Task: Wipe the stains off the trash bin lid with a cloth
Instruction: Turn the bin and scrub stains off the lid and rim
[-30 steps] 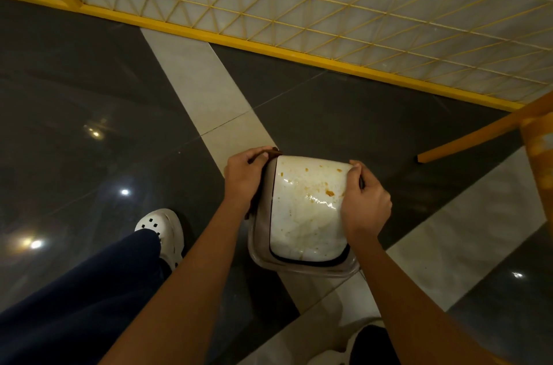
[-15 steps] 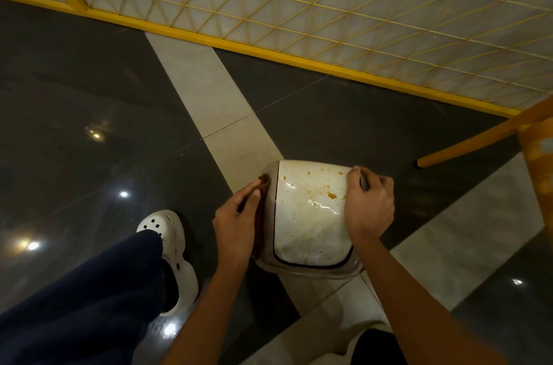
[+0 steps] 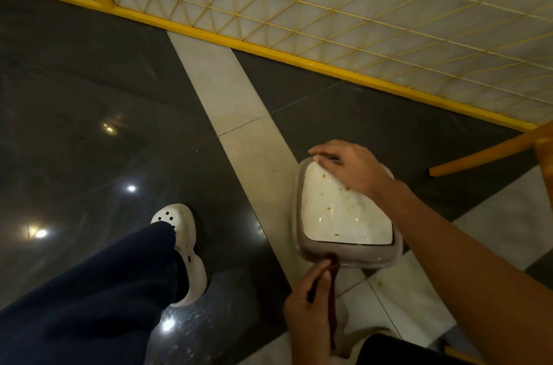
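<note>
Trash bin (image 3: pixel 353 255) seen standing on the floor (image 3: pixel 89 95), where pale tile strips cross between dark tiles. Its white trash bin lid (image 3: pixel 338 215) is shut and flecked with orange-yellow stains. The right hand (image 3: pixel 356 167) is laid on the bin's far edge, fingers (image 3: pixel 323 152) fairly straight and spread over the lid's far corner, nothing gripped. The left hand (image 3: pixel 308 313) is held at the bin's near side. A dark brown strip (image 3: pixel 331 299) is pinched in its curled fingers, tip touching the bin's near rim (whether it is cloth cannot be told). A white clog (image 3: pixel 185 245) and dark trouser leg (image 3: pixel 89 305) are noted left of the bin. A yellow mesh panel (image 3: pixel 359 5) is seen beyond the bin, a yellow wooden leg (image 3: pixel 484 152) to its right.
</note>
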`<state>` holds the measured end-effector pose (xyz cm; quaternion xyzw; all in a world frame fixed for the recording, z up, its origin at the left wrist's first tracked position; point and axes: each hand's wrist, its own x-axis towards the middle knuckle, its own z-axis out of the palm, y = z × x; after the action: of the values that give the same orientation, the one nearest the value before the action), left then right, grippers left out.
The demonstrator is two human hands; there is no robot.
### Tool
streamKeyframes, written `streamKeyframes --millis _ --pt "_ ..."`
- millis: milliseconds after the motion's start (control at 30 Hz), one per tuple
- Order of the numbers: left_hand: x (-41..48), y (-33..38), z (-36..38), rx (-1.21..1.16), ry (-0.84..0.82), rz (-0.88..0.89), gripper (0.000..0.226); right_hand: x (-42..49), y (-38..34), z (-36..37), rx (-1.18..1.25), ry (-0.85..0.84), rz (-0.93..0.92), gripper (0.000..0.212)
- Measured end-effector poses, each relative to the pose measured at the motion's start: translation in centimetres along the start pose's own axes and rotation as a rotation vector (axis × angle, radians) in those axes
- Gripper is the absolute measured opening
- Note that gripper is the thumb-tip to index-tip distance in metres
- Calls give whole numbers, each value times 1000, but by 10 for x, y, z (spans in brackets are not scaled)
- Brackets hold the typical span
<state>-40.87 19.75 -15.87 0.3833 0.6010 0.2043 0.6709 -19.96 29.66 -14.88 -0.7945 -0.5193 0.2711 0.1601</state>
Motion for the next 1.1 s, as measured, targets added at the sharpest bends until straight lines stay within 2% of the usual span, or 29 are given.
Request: streamKeyframes --millis 100,167,267,400,533,600,700,800,900,1100 --pt "2 -1 12 35 -29 -52 28 -1 -5 5 -51 -16 -99 30" --pt "6 2 9 70 -80 -54 25 -4 -5 4 -25 15 -94 30" --pt "14 8 -5 76 -101 -45 19 -10 3 7 -168 85 -70 38" --pt "39 31 -27 -137 10 -102 15 -40 6 16 -111 346 33 56" --pt "71 64 -36 -288 43 -123 25 -80 17 38 -261 293 4 58" --pt "86 75 -30 -287 11 -129 28 -87 17 51 -248 306 33 59" --pt "101 78 -10 -200 -19 -118 20 -83 2 64 -126 371 147 61" --pt "114 75 9 26 -23 25 21 -84 -7 74 -103 458 235 66" --pt "120 75 17 219 -63 178 26 -87 -6 78 -95 510 258 66" --pt "137 69 20 331 -32 304 24 -86 -4 80 -130 524 254 61"
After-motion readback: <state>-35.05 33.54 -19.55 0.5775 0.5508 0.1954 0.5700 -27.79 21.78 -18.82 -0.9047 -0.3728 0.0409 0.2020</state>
